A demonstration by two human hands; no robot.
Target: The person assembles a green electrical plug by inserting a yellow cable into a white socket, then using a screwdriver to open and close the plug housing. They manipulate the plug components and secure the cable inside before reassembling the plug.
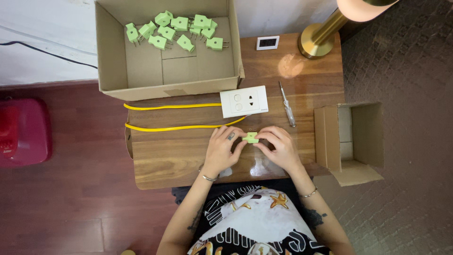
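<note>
Small wooden table [188, 160], viewed from above. Both hands work at the middle of the near edge, with bare wood to their left as far as the left edge. On the right, little wood remains before the right edge, where a small open cardboard box [351, 137] stands against the table.

The left hand [222, 151] and right hand [281, 148] meet on 1 light green plug [250, 138]. Each hand is closed narrow, fingertips pinching an end of it; thumbs and forefingers cover most of its sides. The plug lies low over the tabletop, its long axis running left to right, parallel to the near edge. Which end carries the pins cannot be told; fingers hide both ends. The visible part is a small, blocky, pale green plastic body.

Just beyond the hands, a white wall socket plate [244, 101] lies flat near the centre, with 2 yellow wires [174, 117] running from it towards the left edge. A screwdriver [286, 104] with a clear handle lies right of the plate, pointing away from the person.

A large open cardboard box [113, 56] overhangs the far left corner and holds about 12 more green plugs [174, 30]. A brass lamp base [317, 41] occupies the far right corner, a small white display [267, 43] beside it.
</note>
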